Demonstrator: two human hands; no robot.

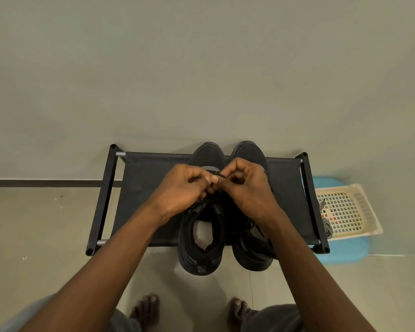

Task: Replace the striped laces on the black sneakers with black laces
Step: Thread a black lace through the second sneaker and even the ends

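**Black lace (pixel 219 175) pinched between both hands**

Left hand (pixel 182 188) and right hand (pixel 247 185) curl their fingertips round it above the left sneaker (pixel 203 238). The right sneaker (pixel 252 256) stands beside it on a black rack (pixel 149 188). Striped lace (pixel 327 226) drapes a basket (pixel 352 212) at right.

Both my hands meet, fingers curled, pinching a lace.

My left hand (pixel 181 188) and right hand (pixel 248 185) sit almost touching, backs turned up toward me. The thumb and fingertips of each nip the black lace (pixel 219 175) in the small gap between them. My bare forearms come in from the lower left and lower right and converge at the wrists. Below them my bare left foot (pixel 145 310) and right foot (pixel 240 309) point forward.
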